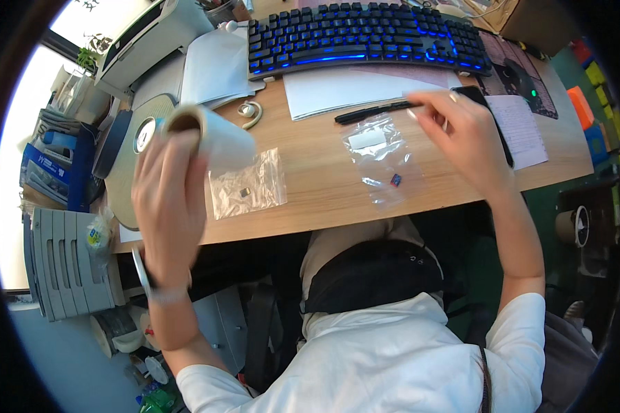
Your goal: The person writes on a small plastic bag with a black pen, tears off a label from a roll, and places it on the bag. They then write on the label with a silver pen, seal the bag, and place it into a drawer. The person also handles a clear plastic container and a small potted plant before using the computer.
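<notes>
A roll of white tape or labels [226, 141] with a brown cardboard core is tilted up in my left hand [165, 196], whose fingers reach into the core. My right hand [465, 134] hovers at the far end of a black pen [365, 112], thumb and forefinger apart and a little blurred. Between the hands lie two clear zip bags on the desk. The left bag [265, 182] has a tiny dark chip-like piece [246, 193] in it. In the right bag [386, 155] are a white label and a small blue-and-red card [395, 180].
A lit black keyboard [365, 38] spans the back of the wooden desk [310, 165]. White sheets [310, 93] lie before it. At right are a phone [470, 91], a written note [520, 131] and a mouse [519, 77]. A printer [151, 45] and drawer unit [69, 261] stand left.
</notes>
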{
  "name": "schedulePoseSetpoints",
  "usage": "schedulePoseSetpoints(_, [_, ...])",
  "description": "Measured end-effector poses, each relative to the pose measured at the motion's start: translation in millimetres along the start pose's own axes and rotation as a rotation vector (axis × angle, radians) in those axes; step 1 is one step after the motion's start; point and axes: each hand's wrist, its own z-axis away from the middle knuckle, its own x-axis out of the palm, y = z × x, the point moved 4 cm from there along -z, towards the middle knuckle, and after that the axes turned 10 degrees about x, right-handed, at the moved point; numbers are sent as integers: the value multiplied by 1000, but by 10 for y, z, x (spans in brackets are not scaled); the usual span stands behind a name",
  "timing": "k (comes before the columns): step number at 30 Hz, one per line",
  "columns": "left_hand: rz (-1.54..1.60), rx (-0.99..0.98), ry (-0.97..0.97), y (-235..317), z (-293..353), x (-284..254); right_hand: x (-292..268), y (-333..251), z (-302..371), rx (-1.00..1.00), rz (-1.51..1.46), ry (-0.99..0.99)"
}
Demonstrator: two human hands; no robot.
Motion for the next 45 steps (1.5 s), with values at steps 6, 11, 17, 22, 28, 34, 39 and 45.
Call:
schedulePoseSetpoints(6, [-272,36,-36,-524,-279,490,437,413,-283,-305,653,-11])
schedulePoseSetpoints(11, [-335,8,63,-234,-264,433,261,497,-413,-107,576,-122])
schedulePoseSetpoints(17, [510,625,-563,677,-115,1058,-15,329,-330,330,-628,-22])
schedulePoseSetpoints(22, [358,597,-508,913,8,1313,567,50,-114,577,-1204,-546])
schedulePoseSetpoints(28, [244,740,-496,960,93,1345,889,48,-5,604,-1172,-345])
schedulePoseSetpoints(34, [299,681,-423,905,102,1398,876,59,-38,553,-959,-356])
schedulePoseSetpoints(39, [326,689,-397,917,81,1425,916,-41,-99,521,-785,-387])
schedulePoseSetpoints(45, [342,698,-384,922,71,1442,926,9,-112,392,-708,-298])
